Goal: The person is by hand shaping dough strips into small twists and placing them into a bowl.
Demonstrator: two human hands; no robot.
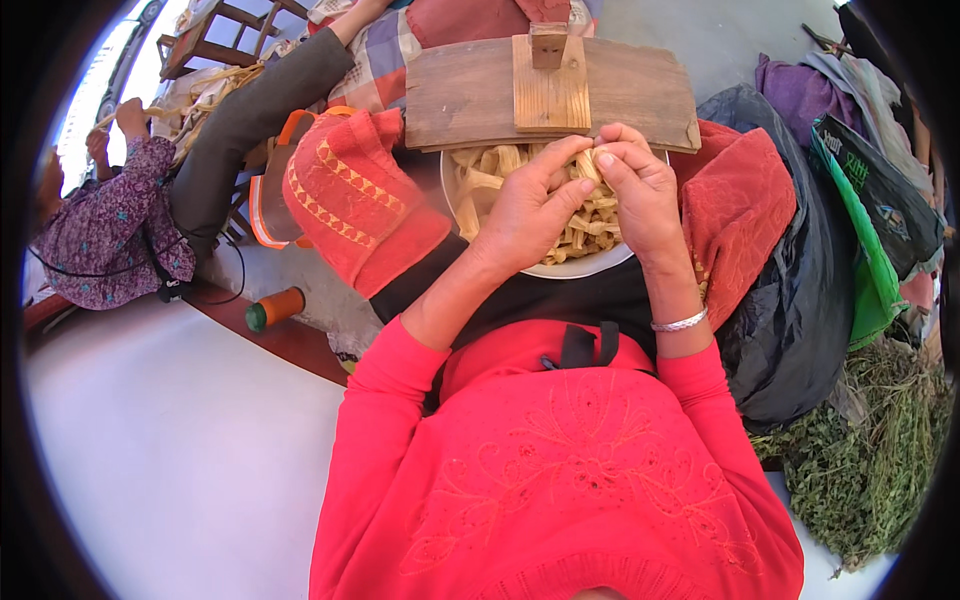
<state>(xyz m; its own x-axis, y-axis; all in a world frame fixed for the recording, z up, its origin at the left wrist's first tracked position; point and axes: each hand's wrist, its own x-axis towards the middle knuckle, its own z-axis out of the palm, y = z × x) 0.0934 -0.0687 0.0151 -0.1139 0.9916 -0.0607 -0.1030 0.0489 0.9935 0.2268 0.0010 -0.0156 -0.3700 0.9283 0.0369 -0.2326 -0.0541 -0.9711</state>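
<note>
Pale yellow plant-fibre strips [590, 166] are pinched between my two hands, just in front of a wooden board. My left hand [535, 203] closes thumb and fingers on them from the left. From the other side my right hand [638, 187], with a silver bracelet at its wrist, grips the same strips. Below both hands a white basin [585, 268] holds a heap of similar yellow strips, some looking twisted or braided. The board [455, 92] lies across the basin's far side, with a small wooden block [549, 48] standing on it.
Red cloths [352, 185] drape on both sides of the basin. An orange thread spool [280, 308] lies at the left. Another person in patterned purple clothing [120, 220] sits far left. A black plastic bag [780, 300] and dried green plants [865, 450] are at the right.
</note>
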